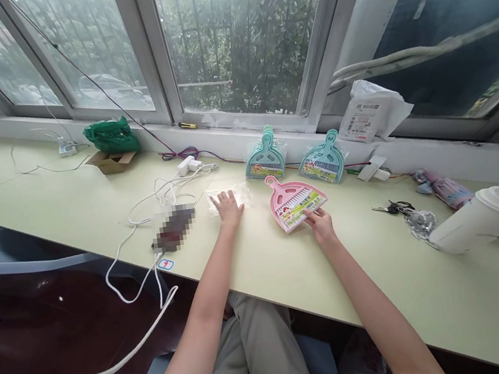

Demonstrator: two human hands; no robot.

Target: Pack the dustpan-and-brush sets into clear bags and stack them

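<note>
Tabletop spreads beneath both hands and runs out well past the fingers on either side. Beyond the right fingers, toward the window, two stacks of wrapped teal dustpans stand apart from each other: the left stack beyond the gap between the hands, the right stack almost straight ahead of the right fingertips. Nearer than these, the pink dustpan set reaches away from the right fingers, its long axis slanting so that the handle points far and leftward while the wide edge faces near and right. Whether it rests on the surface or is slightly raised, I cannot tell. Left of it, across a strip of bare surface, a clear plastic bag lies flat under the left fingers, so the left hand is the nearer one to it. That left hand is palm down, fingers spread wide, touching the bag without closing on it. The right hand is closed on the set's wide edge near its right corner; the digits underneath are hidden.
</note>
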